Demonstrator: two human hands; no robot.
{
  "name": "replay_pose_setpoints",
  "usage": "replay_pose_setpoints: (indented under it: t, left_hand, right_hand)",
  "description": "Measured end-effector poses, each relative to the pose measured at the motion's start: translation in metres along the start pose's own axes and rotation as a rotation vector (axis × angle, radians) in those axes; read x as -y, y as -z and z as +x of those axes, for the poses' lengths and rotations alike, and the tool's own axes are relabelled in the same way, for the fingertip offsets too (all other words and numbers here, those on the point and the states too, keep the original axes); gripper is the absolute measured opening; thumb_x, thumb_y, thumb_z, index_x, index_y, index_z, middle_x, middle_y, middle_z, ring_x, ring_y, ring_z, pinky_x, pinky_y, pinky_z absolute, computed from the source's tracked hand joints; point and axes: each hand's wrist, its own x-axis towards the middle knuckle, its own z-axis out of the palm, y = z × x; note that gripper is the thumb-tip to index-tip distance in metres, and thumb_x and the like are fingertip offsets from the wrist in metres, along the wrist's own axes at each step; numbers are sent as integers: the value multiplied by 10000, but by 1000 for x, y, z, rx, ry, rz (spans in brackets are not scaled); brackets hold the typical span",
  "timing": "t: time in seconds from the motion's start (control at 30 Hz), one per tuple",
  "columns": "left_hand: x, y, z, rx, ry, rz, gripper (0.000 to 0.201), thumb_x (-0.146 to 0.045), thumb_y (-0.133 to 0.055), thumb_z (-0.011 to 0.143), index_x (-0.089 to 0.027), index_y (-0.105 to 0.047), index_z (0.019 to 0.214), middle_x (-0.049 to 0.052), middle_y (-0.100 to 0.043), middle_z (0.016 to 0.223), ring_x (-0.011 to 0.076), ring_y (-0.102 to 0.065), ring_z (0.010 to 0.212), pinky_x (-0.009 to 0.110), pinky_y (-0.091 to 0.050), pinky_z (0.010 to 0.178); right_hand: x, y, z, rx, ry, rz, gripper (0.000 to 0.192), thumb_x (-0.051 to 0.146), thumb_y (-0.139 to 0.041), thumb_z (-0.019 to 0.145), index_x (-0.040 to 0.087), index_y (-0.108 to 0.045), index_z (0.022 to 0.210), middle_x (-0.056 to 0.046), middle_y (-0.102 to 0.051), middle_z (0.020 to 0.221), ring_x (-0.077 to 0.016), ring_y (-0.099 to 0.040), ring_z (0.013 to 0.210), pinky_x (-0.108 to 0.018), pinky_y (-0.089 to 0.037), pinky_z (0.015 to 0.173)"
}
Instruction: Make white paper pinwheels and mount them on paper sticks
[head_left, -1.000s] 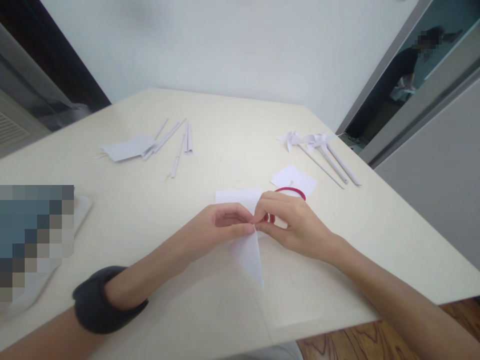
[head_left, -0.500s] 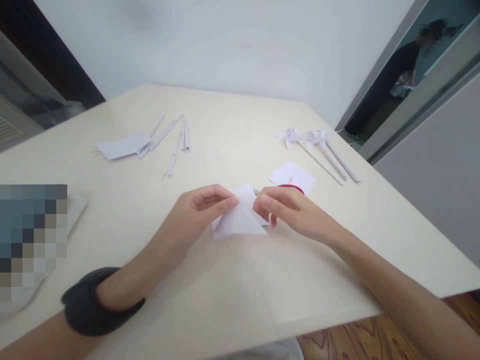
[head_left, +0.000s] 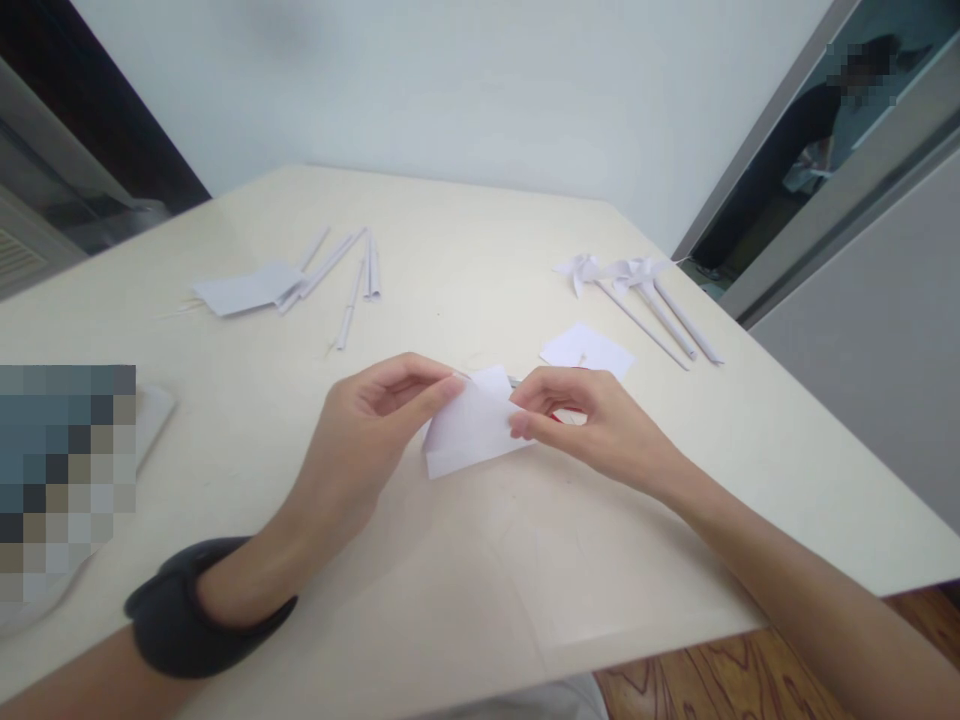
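Note:
A small sheet of white paper [head_left: 476, 428] lies between my two hands, low over the table. My left hand [head_left: 390, 410] pinches its upper left part between thumb and fingers. On the opposite side, my right hand [head_left: 581, 415] has its thumb and fingertips closed on the paper's right corner. Just behind the right hand are scissors with a red handle [head_left: 568, 413], mostly hidden by that hand. Another piece of white paper [head_left: 586, 348], with a small mark or bit near its middle, rests flat beyond them.
At the back right lie white paper pinwheels [head_left: 581, 270] with rolled paper sticks [head_left: 671, 325]. Rolled paper tubes [head_left: 322, 275] and a white sheet [head_left: 251, 290] are at the back left. A blurred-out object [head_left: 67, 480] sits at the left edge. A person [head_left: 810, 130] is beyond the doorway.
My right hand has closed on the paper's right corner, where its fingers were beside it before. The raised pointed flap is now flatter, and my left hand has shifted slightly left and up.

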Motion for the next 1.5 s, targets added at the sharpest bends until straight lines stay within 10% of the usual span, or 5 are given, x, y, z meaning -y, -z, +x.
replay_pose_setpoints:
  t: [0.33,1.5]
  left_hand:
    - [-3,-5,-3,-35,-67,-56,75,-267,-684,735,-221,-654,786,-13,-664,794,154,-613,765,245,-494,712]
    - [-3,0,-5,132,-18,72,126,-331,-637,785,-216,-637,837,-5,-693,877,158,-639,826,227,-505,770]
  right_hand:
    - [4,1,-2,-272,70,62,63,247,-600,814,196,-631,834,-2,-659,802,-126,-608,746,-240,-465,655]
    - [0,0,-1,-260,97,99,116,243,-600,822,166,-603,735,-6,-653,735,-115,-601,709,-234,-460,655]
